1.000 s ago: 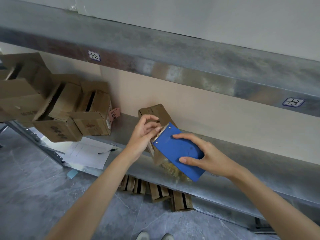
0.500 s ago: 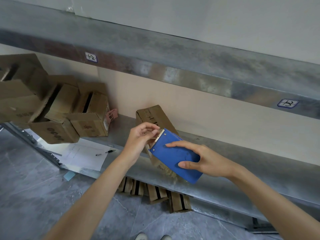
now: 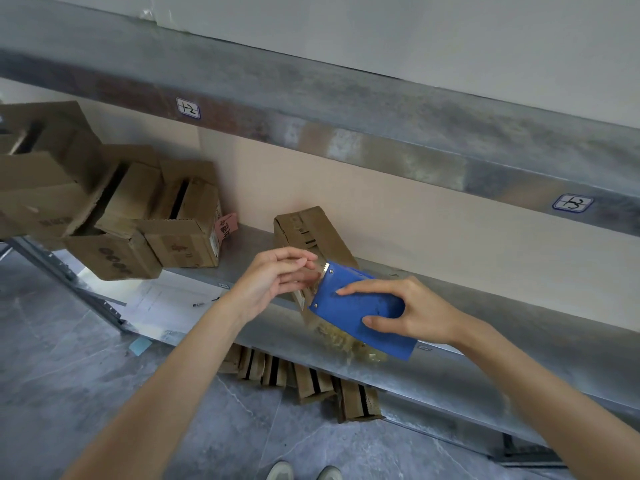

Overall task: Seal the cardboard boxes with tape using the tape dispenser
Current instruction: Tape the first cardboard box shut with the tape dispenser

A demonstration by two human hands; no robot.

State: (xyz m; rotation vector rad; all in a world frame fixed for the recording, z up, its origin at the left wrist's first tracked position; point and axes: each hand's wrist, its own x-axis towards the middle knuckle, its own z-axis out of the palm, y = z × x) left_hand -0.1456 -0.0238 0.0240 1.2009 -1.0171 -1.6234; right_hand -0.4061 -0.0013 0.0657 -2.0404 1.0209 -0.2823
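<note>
Gripping the blue tape dispenser [image 3: 360, 311] from the side, the right hand [image 3: 420, 315] has its fingers laid across the flat blue face and its thumb curled against the lower edge. The dispenser is held tilted in the air just above the front lip of the metal shelf [image 3: 502, 344], its toothed metal edge pointing up and to the left. The left hand [image 3: 272, 282] meets that toothed edge, thumb and fingertips drawn close together right at it; whether they pinch a strip of tape there is too blurred to tell. Something pale and crinkled shows under the dispenser, but what it is cannot be made out.

Just behind the dispenser a brown cardboard box [image 3: 306, 230] lies on the shelf, its lower part hidden by the dispenser and the left hand, so contact between them cannot be judged. Farther left on the same shelf sits a cluster of open boxes [image 3: 173, 233] with flaps raised, one carrying a pink tag [image 3: 225, 226]. Below them a sheet of paper [image 3: 162, 303] with a pen [image 3: 204, 303] lies near a small blue note [image 3: 140, 345] on the grey floor [image 3: 69, 393]. Flattened cartons [image 3: 311, 381] stand in a row under the shelf. The beam above bears two handwritten labels [image 3: 188, 108]. Shoe tips [image 3: 301, 472] show at the bottom edge.
</note>
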